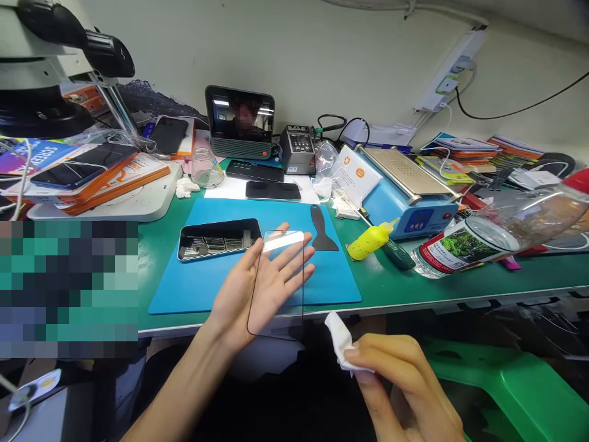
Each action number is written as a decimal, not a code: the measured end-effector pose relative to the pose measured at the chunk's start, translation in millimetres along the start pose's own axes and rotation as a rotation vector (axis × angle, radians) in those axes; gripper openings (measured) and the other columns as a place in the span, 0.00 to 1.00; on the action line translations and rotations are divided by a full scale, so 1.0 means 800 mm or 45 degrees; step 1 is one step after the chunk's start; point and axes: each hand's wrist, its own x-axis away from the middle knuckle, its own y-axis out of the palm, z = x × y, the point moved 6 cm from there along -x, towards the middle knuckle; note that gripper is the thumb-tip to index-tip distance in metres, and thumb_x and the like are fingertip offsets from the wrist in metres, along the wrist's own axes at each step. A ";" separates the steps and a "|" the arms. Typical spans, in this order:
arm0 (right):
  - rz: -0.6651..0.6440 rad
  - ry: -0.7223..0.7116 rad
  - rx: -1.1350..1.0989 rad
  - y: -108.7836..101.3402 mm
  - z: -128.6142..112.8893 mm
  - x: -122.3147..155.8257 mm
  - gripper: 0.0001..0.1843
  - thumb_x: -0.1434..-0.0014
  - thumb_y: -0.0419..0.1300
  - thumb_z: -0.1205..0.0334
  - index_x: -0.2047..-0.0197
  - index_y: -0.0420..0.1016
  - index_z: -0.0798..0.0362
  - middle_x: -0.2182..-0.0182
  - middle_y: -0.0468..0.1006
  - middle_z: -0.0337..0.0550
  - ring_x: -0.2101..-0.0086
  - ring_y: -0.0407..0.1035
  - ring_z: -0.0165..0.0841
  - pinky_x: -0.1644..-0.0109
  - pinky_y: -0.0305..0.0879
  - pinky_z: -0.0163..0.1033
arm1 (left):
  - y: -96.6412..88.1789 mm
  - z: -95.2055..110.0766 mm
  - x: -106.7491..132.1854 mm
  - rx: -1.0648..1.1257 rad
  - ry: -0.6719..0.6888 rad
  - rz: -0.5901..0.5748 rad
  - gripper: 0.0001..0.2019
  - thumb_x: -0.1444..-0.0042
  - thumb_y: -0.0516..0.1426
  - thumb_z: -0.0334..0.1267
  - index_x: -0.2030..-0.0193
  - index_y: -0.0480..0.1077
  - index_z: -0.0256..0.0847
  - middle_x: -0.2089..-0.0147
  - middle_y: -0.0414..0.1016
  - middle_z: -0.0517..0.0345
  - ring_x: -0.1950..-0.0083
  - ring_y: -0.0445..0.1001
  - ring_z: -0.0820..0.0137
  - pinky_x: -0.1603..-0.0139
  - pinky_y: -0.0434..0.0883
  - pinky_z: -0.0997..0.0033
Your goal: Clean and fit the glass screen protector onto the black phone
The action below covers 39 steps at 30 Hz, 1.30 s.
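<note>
A clear glass phone screen panel (280, 316) with a thin dark border rests across the palm and fingers of my left hand (237, 298). The palm faces up, the fingers are spread, and the thumb lies by the panel's left edge. Light glares off its top end. Lower right, my right hand (400, 374) pinches a folded white wipe (339, 337) between thumb and fingers, apart from the glass. Behind my left hand, an open phone-shaped tray (221, 239) with metallic pieces inside lies on the blue mat (193, 288). A dark scraper (318, 227) lies on the mat's right side.
Right of the mat are a yellow squeeze bottle (370, 240), a blue heating plate machine (414, 202) and a plastic bottle (464, 248) on its side. Phones (273, 191), a glass jar (207, 169) and a display (242, 120) stand behind. A microscope (46, 67) overhangs the left.
</note>
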 end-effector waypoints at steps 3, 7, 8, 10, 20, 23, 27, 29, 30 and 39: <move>0.063 0.147 -0.064 0.004 0.014 0.002 0.12 0.28 0.63 0.73 0.49 0.84 0.47 0.57 0.82 0.43 0.55 0.78 0.35 0.56 0.76 0.38 | 0.001 0.001 0.002 0.033 -0.035 -0.006 0.30 0.17 0.46 0.47 0.14 0.51 0.46 0.27 0.78 0.37 0.37 0.87 0.57 0.36 0.82 0.51; 0.201 0.360 -0.137 0.005 0.041 0.004 0.11 0.29 0.68 0.66 0.45 0.82 0.45 0.54 0.84 0.41 0.56 0.81 0.34 0.54 0.80 0.35 | 0.003 0.003 0.004 0.070 -0.044 -0.006 0.30 0.18 0.47 0.45 0.14 0.52 0.42 0.27 0.77 0.36 0.37 0.87 0.55 0.36 0.82 0.48; 0.236 0.381 -0.157 0.003 0.047 0.002 0.11 0.30 0.69 0.64 0.46 0.81 0.45 0.55 0.84 0.40 0.57 0.82 0.33 0.53 0.80 0.34 | 0.003 0.003 0.004 0.077 -0.044 -0.007 0.30 0.18 0.47 0.45 0.15 0.53 0.42 0.27 0.78 0.37 0.38 0.87 0.55 0.36 0.82 0.47; 0.279 0.381 -0.175 0.001 0.056 -0.007 0.08 0.31 0.71 0.63 0.50 0.81 0.45 0.58 0.84 0.38 0.59 0.82 0.32 0.54 0.80 0.33 | 0.003 0.002 0.003 0.088 -0.043 -0.007 0.29 0.18 0.46 0.44 0.15 0.54 0.42 0.28 0.78 0.37 0.38 0.87 0.54 0.38 0.83 0.47; 0.262 0.104 0.216 0.007 0.082 -0.055 0.12 0.29 0.70 0.64 0.45 0.87 0.45 0.54 0.87 0.41 0.57 0.81 0.37 0.50 0.78 0.43 | 0.002 0.004 0.001 0.094 -0.038 -0.017 0.28 0.19 0.47 0.44 0.16 0.56 0.43 0.30 0.81 0.39 0.39 0.87 0.55 0.39 0.83 0.48; 0.237 0.091 0.247 0.011 0.082 -0.058 0.19 0.30 0.71 0.65 0.37 0.84 0.44 0.54 0.86 0.42 0.60 0.80 0.36 0.51 0.78 0.43 | 0.004 0.004 0.001 0.072 -0.025 -0.036 0.28 0.19 0.47 0.46 0.17 0.58 0.44 0.28 0.79 0.41 0.39 0.87 0.57 0.40 0.82 0.53; 0.138 -0.072 0.370 0.020 0.079 -0.063 0.13 0.28 0.68 0.68 0.45 0.88 0.46 0.54 0.86 0.44 0.55 0.81 0.37 0.45 0.77 0.44 | 0.005 0.003 0.001 0.044 -0.035 -0.055 0.28 0.18 0.46 0.47 0.17 0.59 0.45 0.26 0.77 0.42 0.38 0.86 0.58 0.40 0.81 0.55; 0.123 -0.077 0.395 0.023 0.084 -0.065 0.12 0.28 0.67 0.68 0.45 0.88 0.46 0.54 0.85 0.44 0.54 0.81 0.38 0.43 0.77 0.45 | 0.004 0.003 0.000 0.037 -0.045 -0.061 0.28 0.18 0.46 0.47 0.17 0.60 0.45 0.26 0.77 0.43 0.38 0.86 0.59 0.40 0.81 0.56; 0.118 -0.069 0.405 0.025 0.086 -0.065 0.12 0.27 0.67 0.68 0.45 0.87 0.47 0.53 0.86 0.44 0.54 0.82 0.38 0.44 0.77 0.45 | 0.004 0.003 0.000 0.036 -0.048 -0.061 0.28 0.18 0.46 0.48 0.17 0.60 0.45 0.26 0.77 0.43 0.38 0.86 0.59 0.40 0.81 0.56; 0.207 -0.020 0.433 0.029 0.090 -0.059 0.15 0.23 0.59 0.67 0.41 0.84 0.49 0.46 0.86 0.49 0.48 0.81 0.42 0.38 0.77 0.52 | 0.006 0.003 0.001 0.055 -0.042 -0.012 0.28 0.18 0.45 0.47 0.17 0.59 0.45 0.28 0.79 0.44 0.39 0.86 0.59 0.40 0.82 0.57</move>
